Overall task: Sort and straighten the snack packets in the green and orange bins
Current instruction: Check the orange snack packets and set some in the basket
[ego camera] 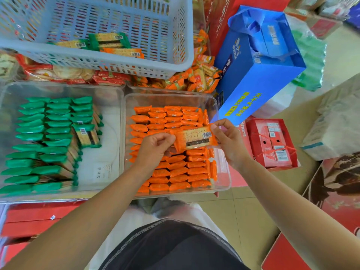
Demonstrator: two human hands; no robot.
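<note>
Two clear bins stand side by side. The left bin (109, 90) holds rows of green snack packets (48, 133), with one green packet (86, 135) lying flat on top. The right bin (224, 172) is packed with rows of orange snack packets (175, 172). Above the orange rows I hold one orange cracker packet (194, 138) flat, barcode side up. My left hand (155, 148) pinches its left end and my right hand (228, 141) pinches its right end.
A pale blue slotted basket (116, 63) sits behind the bins with three packets (109, 43) inside. Loose orange and red packets (194, 78) lie beneath it. A blue gift bag (259, 75) and red boxes (272, 143) stand to the right on the tiled floor.
</note>
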